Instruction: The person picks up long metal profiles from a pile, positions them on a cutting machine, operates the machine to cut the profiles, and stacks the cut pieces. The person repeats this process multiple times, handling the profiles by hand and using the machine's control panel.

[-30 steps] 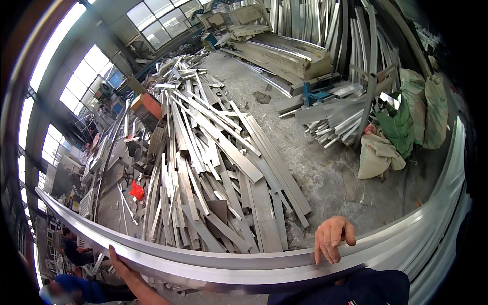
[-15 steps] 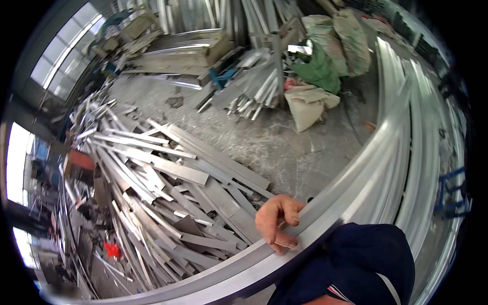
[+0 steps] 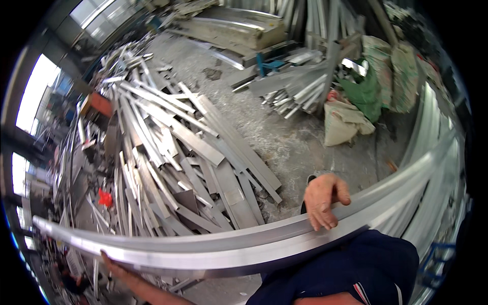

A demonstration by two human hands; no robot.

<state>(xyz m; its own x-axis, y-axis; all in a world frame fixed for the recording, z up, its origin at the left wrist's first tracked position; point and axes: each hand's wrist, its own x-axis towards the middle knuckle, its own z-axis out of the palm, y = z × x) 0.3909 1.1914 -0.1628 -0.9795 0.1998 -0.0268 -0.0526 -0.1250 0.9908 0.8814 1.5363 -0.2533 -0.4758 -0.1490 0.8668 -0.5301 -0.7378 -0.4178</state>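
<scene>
A long silvery aluminium profile runs across in front of me, its left end free in the air and its right part lying toward other long profiles. My right hand reaches round its far side, with fingers bent over the top face. The wrist and forearm of that hand are mostly hidden. At the lower left, my left hand supports the same profile near its left end. Only a digit tip shows there; the other fingers are behind the metal. The dark blue clothing I wear is close to the near edge.
Offcuts of metal strip lie heaped beyond the profile. Long profiles are stacked at the right. Sacks, a green cloth and a bundle of bars stand farther back. A blue frame is at the lower right.
The view has turned, so the floor items sit farther right. The profile's left end has come into view, as has my left forearm. My right hand still curls over the profile.
</scene>
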